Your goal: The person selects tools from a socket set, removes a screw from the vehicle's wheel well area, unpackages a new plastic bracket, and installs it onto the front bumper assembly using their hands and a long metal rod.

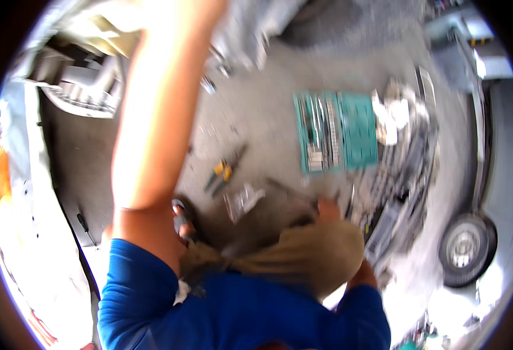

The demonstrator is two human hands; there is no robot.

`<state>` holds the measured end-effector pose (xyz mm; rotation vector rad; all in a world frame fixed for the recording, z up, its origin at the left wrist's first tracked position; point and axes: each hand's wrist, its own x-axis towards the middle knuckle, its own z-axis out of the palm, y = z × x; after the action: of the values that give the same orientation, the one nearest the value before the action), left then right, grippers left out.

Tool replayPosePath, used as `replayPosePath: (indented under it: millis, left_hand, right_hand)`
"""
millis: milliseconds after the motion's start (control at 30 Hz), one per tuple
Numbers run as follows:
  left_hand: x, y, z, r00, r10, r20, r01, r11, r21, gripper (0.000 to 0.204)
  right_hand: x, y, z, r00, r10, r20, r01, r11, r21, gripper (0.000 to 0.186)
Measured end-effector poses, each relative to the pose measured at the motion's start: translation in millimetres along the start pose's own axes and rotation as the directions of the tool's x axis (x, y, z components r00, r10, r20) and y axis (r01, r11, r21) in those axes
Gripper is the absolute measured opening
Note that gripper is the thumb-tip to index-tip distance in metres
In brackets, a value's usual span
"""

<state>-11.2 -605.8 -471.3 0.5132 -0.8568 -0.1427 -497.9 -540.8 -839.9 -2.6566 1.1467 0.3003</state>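
Observation:
My left arm stretches forward to the upper edge, where my left hand (pixel 187 8) is bleached by light and cut off. Its fingers do not show, nor does anything they touch; pale car parts lie around that edge. My right arm comes down beside my bent right knee and passes behind it. Past the knee a blurred patch of skin, probably my right hand (pixel 327 210), is low over the floor, close to a thin dark bar (pixel 291 192). Whether it grips the bar cannot be made out. Yellow-and-dark pliers (pixel 224 170) and a clear plastic bag (pixel 243 202) lie in front of me.
An opened green tool case (pixel 358 131) with sockets rests on the floor. Right of it are white rags (pixel 392 119) and a heap of dark parts (pixel 405 181). A car wheel (pixel 465 249) stands far right. A screwdriver (pixel 82 223) lies at left beside a white panel (pixel 52 233).

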Motion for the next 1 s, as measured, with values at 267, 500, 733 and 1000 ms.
replayPosePath:
  millis: [267,500,733,1000]
  left_hand:
    - [9,3,19,0.977,-0.135,-0.164,0.135,0.991,-0.017,0.034]
    - [4,5,31,0.969,-0.138,-0.203,0.125,0.989,-0.075,0.043]
    - [5,4,38,0.974,-0.090,-0.206,0.079,0.995,-0.061,0.048]
    - [6,9,34,0.970,-0.081,-0.231,0.109,0.988,0.113,0.045]
  right_hand:
    - [-11,41,-102,0.962,-0.157,0.224,0.137,0.985,0.102,0.021]
    - [12,-10,-358,0.973,0.076,-0.217,0.015,0.920,0.391,0.019]
    - [21,-92,-454,0.776,-0.173,-0.607,0.239,0.971,0.029,0.026]
    - [33,-132,-490,0.678,-0.426,-0.600,0.284,0.904,-0.321,0.029]
